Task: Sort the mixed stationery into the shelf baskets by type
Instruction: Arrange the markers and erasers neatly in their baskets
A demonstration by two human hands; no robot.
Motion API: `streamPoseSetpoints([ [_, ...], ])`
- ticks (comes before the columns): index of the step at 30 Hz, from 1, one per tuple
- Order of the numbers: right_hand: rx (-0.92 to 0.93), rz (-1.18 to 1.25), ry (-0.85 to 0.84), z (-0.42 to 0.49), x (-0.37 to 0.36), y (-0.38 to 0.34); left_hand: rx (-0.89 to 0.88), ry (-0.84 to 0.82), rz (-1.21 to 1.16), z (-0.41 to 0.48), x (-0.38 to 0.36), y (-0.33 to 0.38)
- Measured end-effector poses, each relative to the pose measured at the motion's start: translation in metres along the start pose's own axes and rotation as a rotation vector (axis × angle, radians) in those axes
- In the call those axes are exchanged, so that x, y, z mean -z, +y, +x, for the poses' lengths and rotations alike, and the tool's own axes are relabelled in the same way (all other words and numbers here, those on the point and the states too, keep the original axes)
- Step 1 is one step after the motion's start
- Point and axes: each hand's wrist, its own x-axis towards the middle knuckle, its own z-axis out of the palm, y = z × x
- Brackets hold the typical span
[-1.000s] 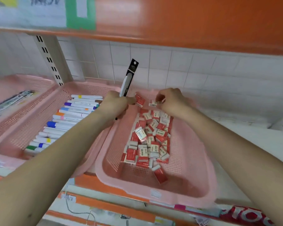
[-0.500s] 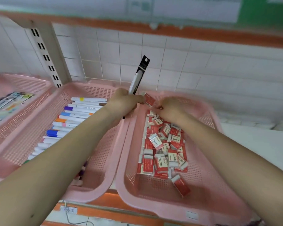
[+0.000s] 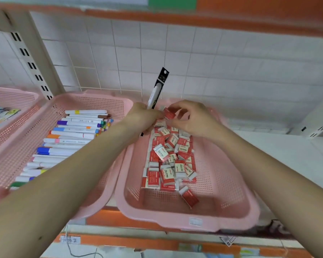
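Head view: L hand (image 3: 144,118) fisted round packaged pen (image 3: 157,90), prob light, stiff, slick-wrapped, best held mid-barrel; R hand (image 3: 196,121) pinches red eraser (image 3: 169,113), light, grippy, by its sides.

Our left hand (image 3: 144,117) and right hand (image 3: 197,121) are bare. So are our left forearm (image 3: 73,174), which bears a small dark mole (image 3: 40,238) near us, and right forearm (image 3: 268,174).
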Motion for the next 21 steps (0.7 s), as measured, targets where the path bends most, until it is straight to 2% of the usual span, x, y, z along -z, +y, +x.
streamPoseSetpoints([
  [4,0.007,-0.061,0.086,-0.005,0.001,0.012,0.003,-0.046,0.001,-0.005,-0.017,0.003],
  [7,-0.094,-0.124,0.112,-0.002,0.006,0.028,0.043,-0.078,-0.011,-0.009,-0.023,0.006],
  [11,-0.228,-0.182,0.133,0.006,0.006,0.046,0.121,-0.142,-0.141,-0.017,-0.022,0.009],
  [18,-0.393,-0.234,-0.025,0.009,-0.013,0.048,0.1,-0.176,-0.153,-0.02,-0.019,0.0],
  [21,-0.388,-0.26,-0.094,0.009,-0.015,0.047,0.107,-0.162,-0.11,-0.02,-0.017,-0.007],
])
